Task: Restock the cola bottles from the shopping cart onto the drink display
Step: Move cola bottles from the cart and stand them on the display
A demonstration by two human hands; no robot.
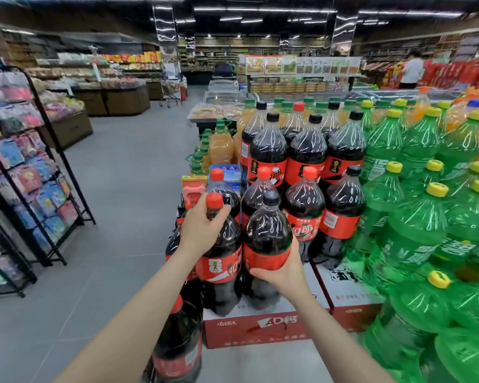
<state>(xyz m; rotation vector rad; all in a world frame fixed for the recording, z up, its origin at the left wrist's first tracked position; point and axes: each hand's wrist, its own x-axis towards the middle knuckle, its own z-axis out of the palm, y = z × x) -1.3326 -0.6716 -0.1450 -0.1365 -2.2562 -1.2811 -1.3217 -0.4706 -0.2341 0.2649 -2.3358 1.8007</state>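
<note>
Forearms reach forward from the bottom edge. Left hand [202, 225]: grip wrapped round the neck of a red-capped cola bottle [221, 255], just under the cap. Right hand [284, 268]: grip cupping the red label of a black-capped cola bottle [267, 244] from the right side. Both bottles: upright, side by side and touching, standing on the front edge of a red-and-white carton [257, 326] at the base of the display. Behind them: two stepped rows of cola bottles [304, 150], red and black caps mixed. Lower left: another cola bottle [177, 346], below the carton. Right: green bottles [415, 228], yellow caps, stacked in tiers. Behind: orange-drink bottles [221, 145]. Far left: black wire rack [53, 167] on grey floor [127, 189].
</note>
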